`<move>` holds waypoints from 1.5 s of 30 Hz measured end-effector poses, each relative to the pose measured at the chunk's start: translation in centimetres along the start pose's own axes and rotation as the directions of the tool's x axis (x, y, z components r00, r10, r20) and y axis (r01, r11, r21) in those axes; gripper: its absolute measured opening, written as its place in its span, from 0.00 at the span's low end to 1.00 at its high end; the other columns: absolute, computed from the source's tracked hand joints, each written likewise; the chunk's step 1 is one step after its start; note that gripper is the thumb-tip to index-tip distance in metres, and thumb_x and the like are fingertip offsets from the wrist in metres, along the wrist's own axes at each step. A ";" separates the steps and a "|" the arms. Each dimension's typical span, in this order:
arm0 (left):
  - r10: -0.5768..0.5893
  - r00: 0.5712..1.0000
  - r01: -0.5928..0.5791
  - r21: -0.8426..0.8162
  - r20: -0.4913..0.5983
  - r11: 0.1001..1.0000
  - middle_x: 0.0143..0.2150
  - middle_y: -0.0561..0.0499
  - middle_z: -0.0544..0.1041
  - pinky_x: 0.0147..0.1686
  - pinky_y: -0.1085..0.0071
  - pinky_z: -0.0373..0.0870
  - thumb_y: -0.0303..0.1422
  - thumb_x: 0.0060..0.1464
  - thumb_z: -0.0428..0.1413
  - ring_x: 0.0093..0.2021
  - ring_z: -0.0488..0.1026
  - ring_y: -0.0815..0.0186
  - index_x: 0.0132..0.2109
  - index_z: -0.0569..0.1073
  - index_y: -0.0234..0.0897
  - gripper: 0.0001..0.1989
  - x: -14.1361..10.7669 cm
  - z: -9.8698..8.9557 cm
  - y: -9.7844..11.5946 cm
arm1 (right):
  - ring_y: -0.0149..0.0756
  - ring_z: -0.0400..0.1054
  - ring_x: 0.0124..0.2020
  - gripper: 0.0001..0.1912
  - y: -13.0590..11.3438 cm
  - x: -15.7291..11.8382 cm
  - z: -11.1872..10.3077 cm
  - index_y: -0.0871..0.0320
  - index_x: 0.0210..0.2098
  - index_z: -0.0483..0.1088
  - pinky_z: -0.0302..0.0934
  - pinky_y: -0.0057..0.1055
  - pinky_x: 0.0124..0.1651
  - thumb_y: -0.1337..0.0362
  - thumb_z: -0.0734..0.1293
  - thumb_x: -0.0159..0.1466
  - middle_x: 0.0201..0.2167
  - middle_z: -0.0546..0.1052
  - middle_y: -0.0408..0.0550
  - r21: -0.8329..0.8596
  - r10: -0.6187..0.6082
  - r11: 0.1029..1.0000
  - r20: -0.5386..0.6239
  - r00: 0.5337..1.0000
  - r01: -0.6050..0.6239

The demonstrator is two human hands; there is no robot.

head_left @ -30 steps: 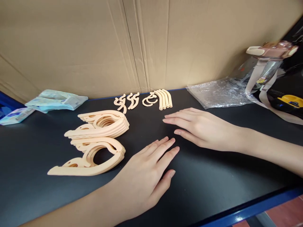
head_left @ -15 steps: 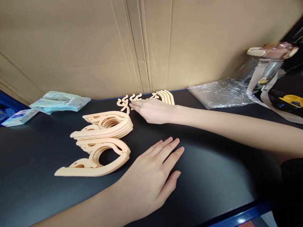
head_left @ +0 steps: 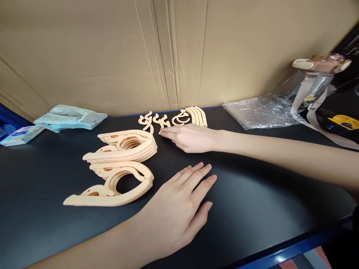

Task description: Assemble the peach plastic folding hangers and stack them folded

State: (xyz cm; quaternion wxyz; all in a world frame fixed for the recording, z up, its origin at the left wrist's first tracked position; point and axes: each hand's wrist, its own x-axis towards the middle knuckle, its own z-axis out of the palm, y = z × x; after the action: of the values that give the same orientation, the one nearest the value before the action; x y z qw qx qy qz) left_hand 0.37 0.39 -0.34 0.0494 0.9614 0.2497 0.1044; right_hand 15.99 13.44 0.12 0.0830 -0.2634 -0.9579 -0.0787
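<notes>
My right hand (head_left: 186, 138) reaches across to the back of the table, fingers together and pointing left. Its fingertips are on the stem of a small cream plastic hanger hook (head_left: 165, 120); the stem's lower end is hidden by them. Just left of it lie more loose hanger hooks (head_left: 149, 118). My left hand (head_left: 179, 198) rests palm down on the black table, fingers spread, holding nothing. To its left are two stacks of cream folding hanger parts, a farther stack (head_left: 131, 152) and a nearer stack (head_left: 123, 201). Behind my right hand stand several curved hanger arms (head_left: 198, 115) in a row.
A pale blue soft packet (head_left: 71, 117) and a small box (head_left: 21, 135) lie at the back left. At the back right are a clear plastic bag (head_left: 252, 112) and a strapped bottle (head_left: 316, 76). A cardboard wall (head_left: 112, 56) closes off the back.
My right hand has drawn back slightly toward me and to the right. Two of the loose hooks have shifted nearer to me. My left hand has hardly moved.
</notes>
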 end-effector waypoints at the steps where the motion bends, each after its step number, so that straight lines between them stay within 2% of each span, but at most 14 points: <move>1: -0.001 1.000 0.001 0.001 -0.001 1.000 0.69 0.40 0.66 0.61 0.46 0.69 0.32 0.69 0.44 0.68 0.64 0.50 0.66 0.66 0.30 0.23 0.0 0.0 0.0 | 0.50 0.69 0.60 0.26 0.0 0.1 0.2 0.69 0.66 0.60 0.72 0.42 0.52 0.75 0.58 0.69 0.66 0.66 0.63 -0.003 0.006 1.000 -0.008 1.000 -0.006; 4: -0.003 1.000 0.003 0.000 -0.002 1.000 0.69 0.40 0.66 0.61 0.46 0.70 0.32 0.68 0.45 0.68 0.64 0.50 0.66 0.66 0.30 0.23 0.0 0.0 0.1 | 0.52 0.66 0.63 0.27 0.0 0.8 0.8 0.70 0.68 0.57 0.71 0.45 0.54 0.75 0.58 0.70 0.68 0.62 0.65 -0.006 0.014 1.000 -0.030 0.999 -0.015; 7: -0.004 1.000 0.004 -0.011 0.003 1.000 0.69 0.40 0.66 0.61 0.47 0.70 0.32 0.68 0.45 0.68 0.64 0.50 0.66 0.66 0.30 0.23 0.0 0.0 0.1 | 0.51 0.68 0.61 0.21 -0.3 0.9 0.7 0.71 0.63 0.65 0.70 0.46 0.56 0.70 0.58 0.72 0.63 0.70 0.64 0.009 -0.004 1.000 -0.044 0.999 0.004; 10: -0.010 1.000 0.010 -0.024 -0.005 1.000 0.69 0.39 0.66 0.62 0.48 0.69 0.32 0.69 0.45 0.68 0.64 0.50 0.66 0.66 0.30 0.22 0.0 0.1 0.1 | 0.48 0.71 0.59 0.19 -1.0 -0.2 -0.1 0.70 0.58 0.70 0.70 0.45 0.56 0.68 0.57 0.74 0.58 0.76 0.60 0.034 -0.023 0.999 -0.055 0.998 0.025; 14: 0.031 0.997 -0.034 -0.043 -0.072 0.998 0.64 0.38 0.72 0.61 0.52 0.70 0.29 0.68 0.45 0.64 0.69 0.52 0.62 0.69 0.29 0.20 0.0 0.0 0.1 | 0.43 0.68 0.62 0.20 -2.2 -3.5 -1.0 0.71 0.59 0.69 0.69 0.39 0.60 0.67 0.57 0.73 0.60 0.73 0.59 0.090 -0.057 0.994 -0.076 0.995 0.064; 17: 0.133 0.984 -0.143 -0.081 -0.118 0.986 0.51 0.43 0.79 0.51 0.61 0.75 0.24 0.66 0.46 0.49 0.76 0.58 0.54 0.74 0.31 0.16 -0.2 -0.3 0.3 | 0.42 0.66 0.64 0.21 -3.2 -6.5 -1.5 0.71 0.60 0.69 0.67 0.38 0.62 0.66 0.56 0.74 0.62 0.71 0.60 0.167 -0.055 0.983 -0.099 0.994 0.071; 20: 0.192 0.972 -0.207 -0.104 -0.132 0.973 0.42 0.46 0.78 0.45 0.65 0.74 0.23 0.64 0.46 0.41 0.75 0.61 0.47 0.75 0.34 0.14 -0.4 -0.6 0.5 | 0.41 0.64 0.66 0.21 -4.2 -9.4 -2.2 0.72 0.60 0.69 0.63 0.37 0.66 0.67 0.55 0.74 0.63 0.70 0.60 0.248 -0.044 0.967 -0.093 0.995 0.066; 26: 0.143 0.963 -0.157 -0.041 -0.228 0.987 0.34 0.49 0.74 0.36 0.67 0.70 0.16 0.59 0.43 0.35 0.70 0.62 0.35 0.70 0.37 0.16 -0.1 -0.2 0.2 | 0.40 0.59 0.68 0.21 -7.7 -13.8 -4.1 0.76 0.57 0.70 0.55 0.30 0.70 0.70 0.55 0.73 0.59 0.74 0.61 0.298 -0.068 0.950 -0.087 0.994 0.091; 28: 0.091 0.961 -0.096 -0.004 -0.259 0.995 0.38 0.49 0.76 0.38 0.66 0.71 0.14 0.57 0.42 0.39 0.71 0.61 0.38 0.71 0.36 0.17 0.1 0.1 0.0 | 0.41 0.60 0.67 0.21 -9.0 -14.8 -4.7 0.77 0.57 0.70 0.54 0.28 0.70 0.71 0.56 0.72 0.58 0.75 0.61 0.272 -0.079 0.957 -0.098 0.992 0.103; 31: -0.037 0.956 0.056 0.058 -0.290 0.997 0.53 0.43 0.75 0.48 0.59 0.74 0.13 0.56 0.42 0.54 0.71 0.55 0.53 0.70 0.33 0.23 0.1 0.6 -0.2 | 0.42 0.64 0.65 0.19 -10.5 -15.7 -5.6 0.74 0.54 0.73 0.55 0.28 0.70 0.72 0.59 0.69 0.57 0.75 0.60 0.209 -0.107 0.970 -0.096 0.990 0.125; 34: -0.127 0.960 0.142 0.044 -0.249 0.989 0.62 0.39 0.70 0.54 0.57 0.76 0.14 0.57 0.43 0.61 0.69 0.54 0.62 0.64 0.31 0.27 0.0 0.9 -0.3 | 0.41 0.64 0.64 0.20 -11.0 -16.1 -6.0 0.69 0.55 0.74 0.57 0.28 0.69 0.71 0.61 0.67 0.57 0.75 0.57 0.173 -0.106 0.978 -0.061 0.992 0.115; 38: -0.185 0.963 0.180 -0.042 -0.196 0.983 0.62 0.42 0.71 0.55 0.61 0.77 0.16 0.60 0.42 0.60 0.72 0.59 0.63 0.64 0.33 0.27 -0.1 1.0 -0.5 | 0.38 0.60 0.66 0.23 -10.9 -16.1 -5.9 0.66 0.60 0.70 0.55 0.27 0.69 0.69 0.63 0.66 0.61 0.71 0.55 0.207 -0.071 0.976 -0.007 0.997 0.071; 42: -0.182 0.964 0.172 -0.069 -0.192 0.983 0.63 0.42 0.71 0.56 0.62 0.76 0.17 0.60 0.42 0.61 0.72 0.59 0.63 0.66 0.33 0.26 0.0 1.1 -0.7 | 0.38 0.54 0.70 0.26 -10.5 -15.9 -6.0 0.70 0.62 0.67 0.52 0.27 0.70 0.69 0.65 0.65 0.64 0.66 0.57 0.297 -0.085 0.952 0.015 0.996 0.077; 45: -0.191 0.961 0.172 -0.109 -0.200 0.979 0.61 0.42 0.72 0.56 0.63 0.76 0.17 0.60 0.43 0.60 0.72 0.60 0.61 0.68 0.33 0.25 0.0 1.0 -0.6 | 0.35 0.52 0.70 0.27 -10.3 -15.7 -6.3 0.68 0.63 0.67 0.53 0.25 0.69 0.70 0.66 0.65 0.65 0.65 0.55 0.358 -0.085 0.932 0.053 0.995 0.061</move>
State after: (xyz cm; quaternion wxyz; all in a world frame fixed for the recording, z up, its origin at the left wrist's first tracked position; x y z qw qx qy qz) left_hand 0.32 0.89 -1.42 0.0755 0.9148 0.3358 0.2114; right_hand 24.74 -4.28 2.03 0.0942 -0.2108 -0.9676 0.1020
